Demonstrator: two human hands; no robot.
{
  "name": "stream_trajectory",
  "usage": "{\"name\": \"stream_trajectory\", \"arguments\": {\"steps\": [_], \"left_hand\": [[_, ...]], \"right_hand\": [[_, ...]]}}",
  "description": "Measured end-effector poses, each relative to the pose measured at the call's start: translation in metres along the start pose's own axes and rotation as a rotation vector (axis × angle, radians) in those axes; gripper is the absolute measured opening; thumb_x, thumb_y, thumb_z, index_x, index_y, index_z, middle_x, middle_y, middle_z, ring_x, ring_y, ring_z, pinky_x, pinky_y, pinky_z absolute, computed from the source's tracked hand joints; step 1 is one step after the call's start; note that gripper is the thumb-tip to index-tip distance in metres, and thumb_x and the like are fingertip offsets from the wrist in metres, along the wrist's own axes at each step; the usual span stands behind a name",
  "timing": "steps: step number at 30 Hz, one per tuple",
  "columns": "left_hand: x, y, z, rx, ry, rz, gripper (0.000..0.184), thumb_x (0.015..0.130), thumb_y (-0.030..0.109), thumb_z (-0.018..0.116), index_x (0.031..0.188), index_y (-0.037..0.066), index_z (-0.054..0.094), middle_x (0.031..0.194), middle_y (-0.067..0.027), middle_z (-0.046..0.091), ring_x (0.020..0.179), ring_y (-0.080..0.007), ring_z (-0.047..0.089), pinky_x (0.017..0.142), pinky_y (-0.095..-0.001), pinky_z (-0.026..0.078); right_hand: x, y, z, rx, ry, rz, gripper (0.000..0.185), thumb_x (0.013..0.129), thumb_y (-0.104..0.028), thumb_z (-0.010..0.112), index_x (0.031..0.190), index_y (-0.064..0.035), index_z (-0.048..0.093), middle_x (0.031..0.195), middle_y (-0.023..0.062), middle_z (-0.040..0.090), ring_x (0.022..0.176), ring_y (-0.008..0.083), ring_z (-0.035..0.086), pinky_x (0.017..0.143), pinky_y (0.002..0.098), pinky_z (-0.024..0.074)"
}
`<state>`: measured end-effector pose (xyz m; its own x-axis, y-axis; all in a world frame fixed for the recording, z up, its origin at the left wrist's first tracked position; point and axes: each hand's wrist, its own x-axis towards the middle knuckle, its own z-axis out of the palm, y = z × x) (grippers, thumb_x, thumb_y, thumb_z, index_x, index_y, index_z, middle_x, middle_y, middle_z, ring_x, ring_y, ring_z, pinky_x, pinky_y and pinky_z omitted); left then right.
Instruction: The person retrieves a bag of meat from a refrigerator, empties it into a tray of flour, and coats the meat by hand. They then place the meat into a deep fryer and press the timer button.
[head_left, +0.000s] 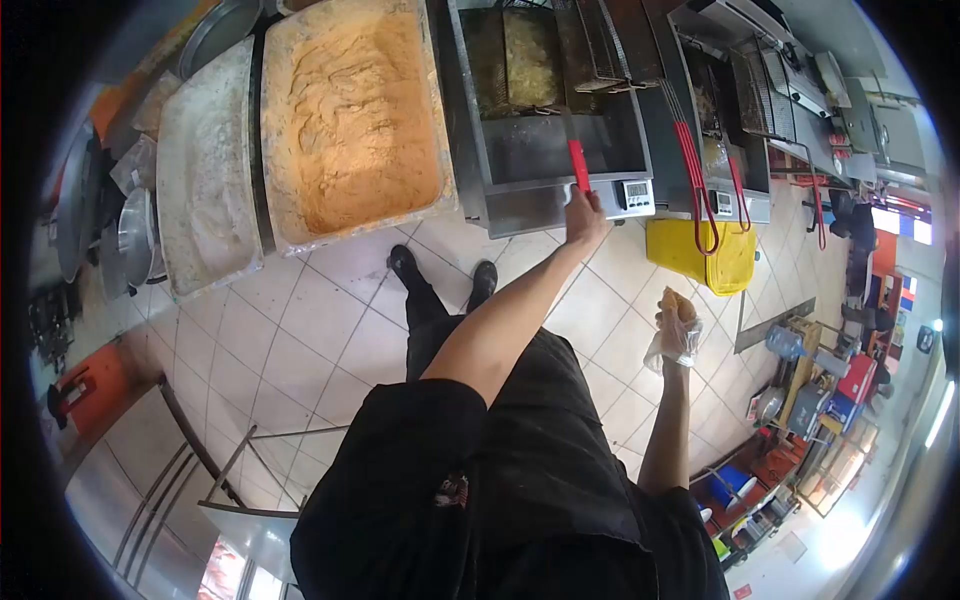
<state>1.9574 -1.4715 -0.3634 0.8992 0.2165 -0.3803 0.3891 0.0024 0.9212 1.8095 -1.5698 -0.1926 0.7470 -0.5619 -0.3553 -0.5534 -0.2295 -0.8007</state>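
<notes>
Black clothing (540,480) on the person's torso and thighs fills the bottom of the view, with dark shoes (402,262) on the pale tile floor (330,310) beyond it. The left arm reaches forward, and the left hand (584,214) is closed around the near end of a red handle (578,165). That handle stands over the front of a stainless-steel deep fryer (530,210); its metal shaft runs into the fryer, towards the pale, bubbly contents (530,60) at the far end. A small digital timer (635,194) sits on the fryer's front edge, just beside the left hand.

The right hand (677,325), in a clear plastic glove (683,345), is held out over the floor with its fingers curled. A tan patch shows at the fingers, but I cannot tell whether the hand grips anything. Near it, a yellow bin (715,262) sits below a long, looped red basket handle (690,160), which projects from the fryers.

Left of the fryer stands a tub (440,120) of orange breading (360,120), and beside that a narrower tub (248,110) with white, floury contents (205,150). A metal bowl (137,235) lies further left.
</notes>
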Motion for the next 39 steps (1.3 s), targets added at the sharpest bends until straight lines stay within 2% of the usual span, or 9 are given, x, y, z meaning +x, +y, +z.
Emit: {"name": "stream_trajectory", "arguments": {"steps": [3, 5, 8, 12, 21, 27, 30, 35, 39], "left_hand": [[-0.014, 0.039, -0.053, -0.294, -0.141, -0.212, 0.017, 0.085, 0.019, 0.047, 0.087, 0.006, 0.036, 0.057, -0.0050, 0.045, 0.039, -0.0125, 0.046, 0.029, -0.0265, 0.035], [-0.016, 0.041, -0.074, -0.503, -0.174, -0.206, 0.018, 0.086, 0.020, 0.045, 0.085, 0.006, 0.034, 0.057, -0.0046, 0.043, 0.038, -0.0099, 0.043, 0.028, -0.0244, 0.033], [-0.023, 0.036, -0.094, -0.547, -0.144, -0.138, 0.019, 0.087, 0.020, 0.044, 0.084, 0.005, 0.033, 0.055, -0.0035, 0.040, 0.036, -0.0092, 0.039, 0.027, -0.0241, 0.032], [-0.018, 0.043, -0.103, -0.428, -0.254, -0.252, 0.020, 0.086, 0.020, 0.044, 0.084, 0.004, 0.032, 0.055, -0.0029, 0.039, 0.038, -0.0090, 0.038, 0.028, -0.0238, 0.032], [-0.019, 0.037, -0.080, -0.478, -0.250, -0.196, 0.019, 0.085, 0.020, 0.046, 0.083, 0.006, 0.033, 0.054, -0.0020, 0.039, 0.033, -0.0097, 0.039, 0.027, -0.0247, 0.031], [-0.026, 0.040, -0.114, -0.582, -0.233, -0.177, 0.018, 0.085, 0.020, 0.047, 0.082, 0.009, 0.033, 0.054, -0.0002, 0.037, 0.033, -0.0077, 0.033, 0.026, -0.0227, 0.028], [-0.024, 0.037, -0.110, -0.577, -0.258, -0.158, 0.018, 0.086, 0.018, 0.045, 0.081, 0.008, 0.031, 0.053, -0.0008, 0.036, 0.033, -0.0084, 0.033, 0.026, -0.0241, 0.029], [-0.017, 0.046, -0.114, -0.500, -0.294, -0.227, 0.016, 0.086, 0.013, 0.044, 0.082, 0.006, 0.030, 0.052, -0.0011, 0.034, 0.033, -0.0087, 0.033, 0.027, -0.0257, 0.031], [-0.013, 0.036, -0.090, -0.419, -0.284, -0.261, 0.019, 0.085, 0.018, 0.046, 0.084, 0.006, 0.031, 0.055, -0.0018, 0.037, 0.034, -0.0104, 0.038, 0.027, -0.0248, 0.032]], "right_hand": [[0.009, 0.009, 0.006, -0.102, -0.090, -0.034, 0.027, 0.080, -0.020, 0.053, 0.095, 0.0029, 0.056, 0.065, -0.0002, 0.052, 0.054, 0.0062, 0.044, 0.049, 0.0192, 0.0365], [0.019, 0.016, 0.011, -0.098, -0.143, -0.081, 0.028, 0.080, -0.020, 0.054, 0.096, 0.0027, 0.056, 0.065, -0.0004, 0.053, 0.055, 0.0058, 0.045, 0.049, 0.0190, 0.0364], [0.029, 0.013, 0.024, -0.188, -0.201, -0.099, 0.029, 0.079, -0.021, 0.055, 0.097, 0.0016, 0.057, 0.068, 0.0026, 0.057, 0.057, 0.0073, 0.048, 0.052, 0.0207, 0.0391], [0.036, 0.001, 0.034, -0.282, -0.227, -0.161, 0.029, 0.078, -0.021, 0.055, 0.098, 0.0004, 0.057, 0.068, 0.0041, 0.058, 0.058, 0.0081, 0.050, 0.052, 0.0221, 0.0402], [0.032, -0.008, 0.030, -0.249, -0.270, -0.129, 0.031, 0.079, -0.020, 0.056, 0.100, 0.0035, 0.055, 0.066, -0.0003, 0.055, 0.056, 0.0049, 0.046, 0.049, 0.0185, 0.0368], [0.038, 0.015, 0.035, -0.285, -0.337, -0.099, 0.033, 0.078, -0.021, 0.056, 0.101, 0.0023, 0.055, 0.073, 0.0036, 0.059, 0.061, 0.0074, 0.050, 0.054, 0.0212, 0.0405], [0.036, 0.011, 0.040, -0.277, -0.356, -0.057, 0.035, 0.076, -0.021, 0.057, 0.103, 0.0004, 0.055, 0.082, 0.0092, 0.062, 0.070, 0.0098, 0.055, 0.062, 0.0220, 0.0432], [0.039, 0.019, 0.032, -0.297, -0.380, -0.052, 0.036, 0.076, -0.021, 0.058, 0.103, 0.0013, 0.055, 0.085, 0.0097, 0.061, 0.072, 0.0100, 0.055, 0.064, 0.0218, 0.0433], [0.044, 0.020, 0.025, -0.335, -0.373, -0.089, 0.036, 0.075, -0.021, 0.059, 0.103, 0.0022, 0.055, 0.086, 0.0093, 0.061, 0.074, 0.0100, 0.055, 0.065, 0.0221, 0.0432]]}}
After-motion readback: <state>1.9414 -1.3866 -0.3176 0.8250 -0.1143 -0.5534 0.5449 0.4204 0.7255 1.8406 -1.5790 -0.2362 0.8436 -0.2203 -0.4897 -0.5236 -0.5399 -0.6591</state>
